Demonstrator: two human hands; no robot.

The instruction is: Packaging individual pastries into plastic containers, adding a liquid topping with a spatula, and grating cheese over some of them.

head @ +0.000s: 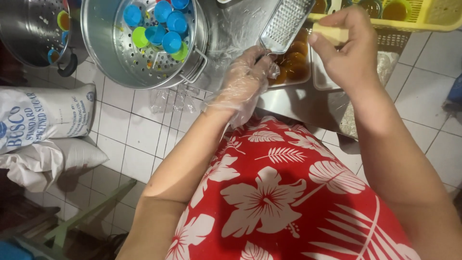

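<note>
Your gloved left hand (pixel 243 79) is gripping the stiff metal grater (pixel 285 21) by its handle; right hand (pixel 347 50) fingers are pinching a soft, crumbly pale block (pixel 331 33).

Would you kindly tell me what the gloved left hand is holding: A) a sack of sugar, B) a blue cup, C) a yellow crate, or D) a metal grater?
D: the left hand, in a clear plastic glove, grips the handle of a metal grater slanted over a tray of orange cakes.
</note>
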